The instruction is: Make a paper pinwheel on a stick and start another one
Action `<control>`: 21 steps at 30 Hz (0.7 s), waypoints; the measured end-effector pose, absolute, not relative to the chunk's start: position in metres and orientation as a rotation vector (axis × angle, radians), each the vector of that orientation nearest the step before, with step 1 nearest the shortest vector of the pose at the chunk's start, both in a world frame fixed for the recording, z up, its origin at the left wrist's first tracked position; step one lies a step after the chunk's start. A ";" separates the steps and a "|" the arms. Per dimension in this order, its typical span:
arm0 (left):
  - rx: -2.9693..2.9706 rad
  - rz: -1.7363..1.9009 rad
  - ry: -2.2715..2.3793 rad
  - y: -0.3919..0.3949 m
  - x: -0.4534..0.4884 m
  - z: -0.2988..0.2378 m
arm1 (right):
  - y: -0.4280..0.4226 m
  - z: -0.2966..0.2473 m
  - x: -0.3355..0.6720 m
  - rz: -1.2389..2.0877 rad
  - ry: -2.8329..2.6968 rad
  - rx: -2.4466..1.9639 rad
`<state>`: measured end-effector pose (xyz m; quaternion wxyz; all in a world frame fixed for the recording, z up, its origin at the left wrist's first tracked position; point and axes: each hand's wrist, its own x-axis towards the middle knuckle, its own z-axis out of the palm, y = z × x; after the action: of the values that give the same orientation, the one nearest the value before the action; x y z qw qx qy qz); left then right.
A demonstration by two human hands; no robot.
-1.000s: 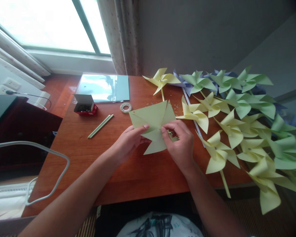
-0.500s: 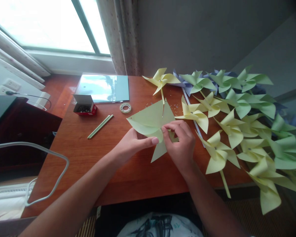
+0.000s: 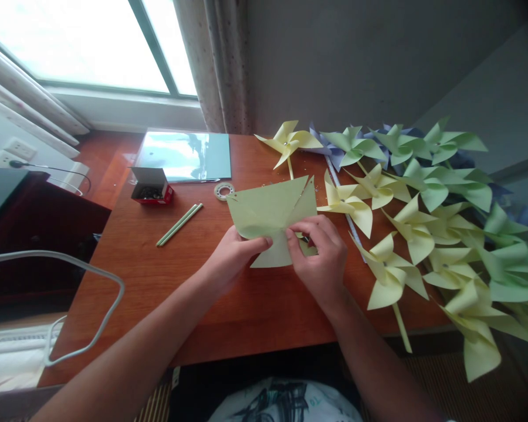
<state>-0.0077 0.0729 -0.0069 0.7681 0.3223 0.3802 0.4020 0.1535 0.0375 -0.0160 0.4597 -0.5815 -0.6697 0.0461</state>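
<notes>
A pale yellow sheet of paper [image 3: 268,205], slit from its corners and with small holes near the corner tips, is held up above the table in both hands. My left hand [image 3: 237,252] grips its lower left side, thumb in front and the other fingers hidden behind. Close to the sheet's middle, my right hand [image 3: 317,252] pinches it between thumb and forefinger; whether a small part sits in that pinch is hidden. Beyond the sheet lies a finished yellow pinwheel [image 3: 289,142] on a pale stick.
Two pale green sticks [image 3: 179,225], an open red box of small dark parts [image 3: 152,190], a tape roll [image 3: 224,191] and a glossy plastic-wrapped pack [image 3: 220,158] lie to the left. Yellow pinwheels [image 3: 389,266] and green pinwheels [image 3: 426,184] crowd the right side. A white cable [image 3: 117,287] loops at left.
The paper has turned in my hands, so its top edge now lies nearly level and its lower flap points left. My left thumb has shifted slightly left and up.
</notes>
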 end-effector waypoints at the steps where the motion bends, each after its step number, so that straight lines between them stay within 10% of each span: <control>1: 0.697 0.874 0.829 0.073 -0.008 -0.007 | 0.037 -0.016 0.153 0.117 -1.653 -1.430; 21: 0.734 0.988 0.991 0.082 -0.020 -0.003 | 0.042 -0.010 0.183 0.690 -1.371 -1.338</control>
<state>-0.0201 0.0820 -0.0034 0.7038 0.3299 0.4457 0.4440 0.1833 0.0415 -0.0097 0.5247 -0.5594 -0.5731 0.2885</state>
